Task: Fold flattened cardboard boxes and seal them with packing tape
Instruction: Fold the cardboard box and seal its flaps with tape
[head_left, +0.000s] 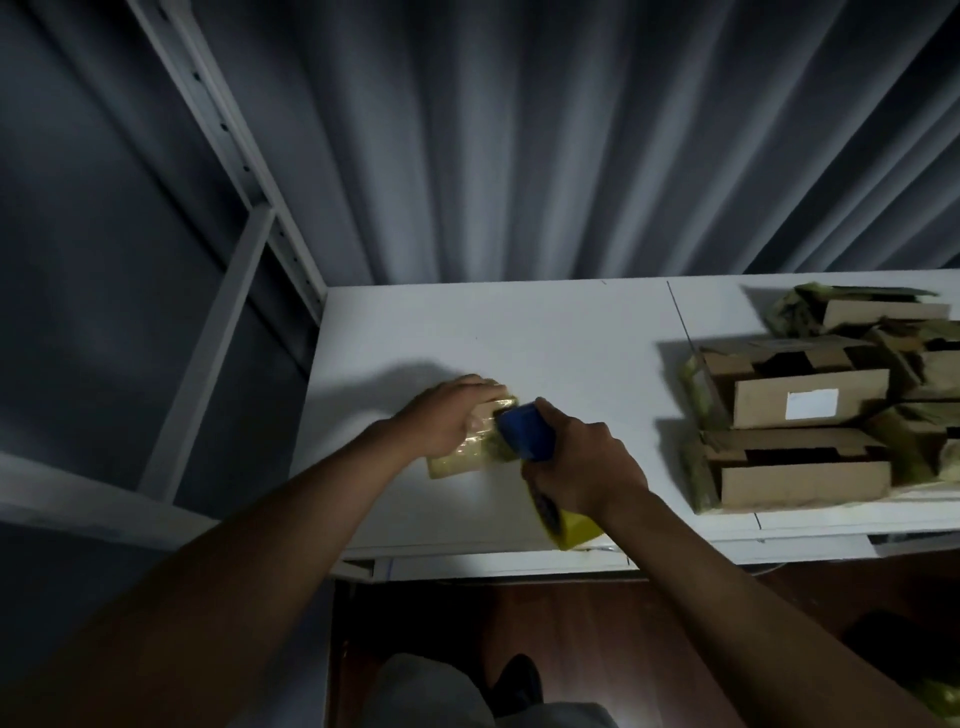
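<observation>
The left hand (447, 415) lies curled over a small box (457, 457) near the table's (571, 332) left edge, pinning it. The right hand (582, 462) grips a tape gun (524, 436) against the box: sealing, I judge. Next, pull the tape across and cut it. Far right sits a stack (800, 431) of boxes.

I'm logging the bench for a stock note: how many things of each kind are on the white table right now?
Small box being taped, under the left hand: 1
Tape dispenser, blue and yellow, in the right hand: 1
Cardboard boxes piled at the right: at least 5; the pile runs past the picture's edge, so the exact count is unclear
Total: at least 7
</observation>
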